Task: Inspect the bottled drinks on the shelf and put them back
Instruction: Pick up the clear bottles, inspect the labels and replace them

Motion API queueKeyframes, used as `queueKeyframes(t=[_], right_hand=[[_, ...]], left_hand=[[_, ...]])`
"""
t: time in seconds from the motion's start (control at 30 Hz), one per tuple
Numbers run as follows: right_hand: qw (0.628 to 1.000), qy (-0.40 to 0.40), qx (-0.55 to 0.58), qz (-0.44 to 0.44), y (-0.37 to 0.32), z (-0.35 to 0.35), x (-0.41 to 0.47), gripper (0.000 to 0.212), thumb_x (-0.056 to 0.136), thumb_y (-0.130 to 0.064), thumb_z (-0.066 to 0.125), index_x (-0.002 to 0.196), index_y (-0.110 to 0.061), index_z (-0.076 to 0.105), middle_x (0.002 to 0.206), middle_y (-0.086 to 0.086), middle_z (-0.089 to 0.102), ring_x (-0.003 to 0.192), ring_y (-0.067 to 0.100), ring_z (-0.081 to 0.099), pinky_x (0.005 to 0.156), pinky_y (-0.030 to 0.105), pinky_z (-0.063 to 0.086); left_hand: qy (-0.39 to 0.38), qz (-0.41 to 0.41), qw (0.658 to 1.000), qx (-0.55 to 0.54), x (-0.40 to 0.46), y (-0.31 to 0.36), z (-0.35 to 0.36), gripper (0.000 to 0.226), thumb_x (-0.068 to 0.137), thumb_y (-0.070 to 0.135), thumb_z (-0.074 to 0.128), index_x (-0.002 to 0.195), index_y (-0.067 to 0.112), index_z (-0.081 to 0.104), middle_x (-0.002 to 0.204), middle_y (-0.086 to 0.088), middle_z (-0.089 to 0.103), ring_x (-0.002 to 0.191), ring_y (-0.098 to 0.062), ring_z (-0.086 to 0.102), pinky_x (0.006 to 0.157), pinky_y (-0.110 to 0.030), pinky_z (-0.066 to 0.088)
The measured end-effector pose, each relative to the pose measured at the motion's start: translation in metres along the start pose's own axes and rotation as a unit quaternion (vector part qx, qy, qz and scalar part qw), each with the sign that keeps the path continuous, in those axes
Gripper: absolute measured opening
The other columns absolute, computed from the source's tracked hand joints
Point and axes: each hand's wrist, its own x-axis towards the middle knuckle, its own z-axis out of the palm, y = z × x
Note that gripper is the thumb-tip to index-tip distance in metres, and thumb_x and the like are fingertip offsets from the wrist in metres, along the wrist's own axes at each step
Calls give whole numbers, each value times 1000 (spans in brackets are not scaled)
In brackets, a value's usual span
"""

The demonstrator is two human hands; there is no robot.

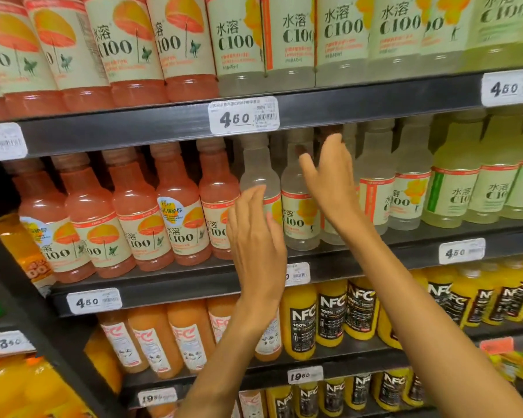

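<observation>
Rows of C100 bottles stand on the middle shelf [194, 282]: pink ones [178, 206] at left, clear lemon ones [299, 206] in the centre, pale green ones [453, 191] at right. My left hand [257, 236] is raised in front of a clear bottle [258, 173], fingers straight, holding nothing. My right hand [329, 182] reaches up before the neighbouring clear bottles, fingers spread and relaxed, gripping nothing. Whether either hand touches a bottle I cannot tell.
The upper shelf [375, 101] carries more C100 bottles and 4.80 price tags [243, 116]. Below, orange NFC juice bottles [332, 315] and peach-coloured bottles [151, 342] fill the lower shelves. A dark upright post [27, 297] stands at left.
</observation>
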Motion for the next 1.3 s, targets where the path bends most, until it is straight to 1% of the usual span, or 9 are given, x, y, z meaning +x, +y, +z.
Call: queueKeyframes(t=[0.1,0.2,0.43,0.6,0.73,0.9,1.07,1.13,1.3], right_hand=[[996,-81,-9,25,4,9,8,35,96,-11,53,67,-12,33,70,-6,32,60,3,31,56,-2,32],[995,-85,41,13,9,7,7,41,96,-10,51,66,-22,27,71,-7,31,61,4,32,57,1,33],[968,-71,237,-51,22,-19,-8,27,96,-23,57,106,0,47,94,7,60,84,14,57,71,17,46],[934,-105,342,-13,19,-48,-20,40,95,-16,58,131,-5,46,123,2,61,111,6,60,92,19,50],[906,-136,397,48,20,-66,-30,45,93,-16,61,135,-8,45,120,5,65,105,10,65,83,24,56],[876,-241,409,83,27,-85,-22,32,93,-29,59,124,-21,58,108,-5,71,103,8,66,84,27,56],[717,-352,564,211,23,-86,-26,26,95,-28,53,119,-18,52,86,3,70,78,16,69,67,28,56],[737,-335,554,195,22,-87,-29,22,95,-26,56,115,-18,51,81,3,65,71,14,64,64,28,54],[902,-211,371,65,9,-89,-39,28,92,-30,62,115,-18,52,96,4,65,73,9,68,65,22,55]], left_hand=[[-6,-35,999,-15,-12,9,18,39,88,-4,53,126,5,54,123,-11,54,116,-21,47,101,-34,40],[-23,-105,994,-29,-26,11,31,36,90,1,54,126,6,54,122,-9,54,117,-21,47,102,-34,39],[-112,-153,982,9,-55,9,36,64,86,33,67,139,11,40,137,-5,47,127,-18,41,106,-43,36],[-150,-194,966,-85,-66,27,24,89,66,63,68,141,29,34,136,11,50,121,-1,49,96,-21,45],[-158,-212,954,-140,-58,49,20,67,71,45,77,128,24,47,111,8,65,97,-1,63,77,-17,54],[-256,-299,863,-315,-62,61,-5,52,61,39,87,105,25,64,96,6,75,93,-12,70,71,-17,54],[-351,-332,774,-410,-83,67,-15,36,66,49,71,101,39,71,107,3,73,101,-14,69,81,-28,56],[-343,-337,775,-410,-89,65,-18,41,73,49,69,112,34,67,115,2,70,109,-15,65,91,-32,54],[-286,-297,834,-366,-87,67,-19,58,70,59,70,118,30,57,109,17,70,104,-2,65,78,-11,50]])
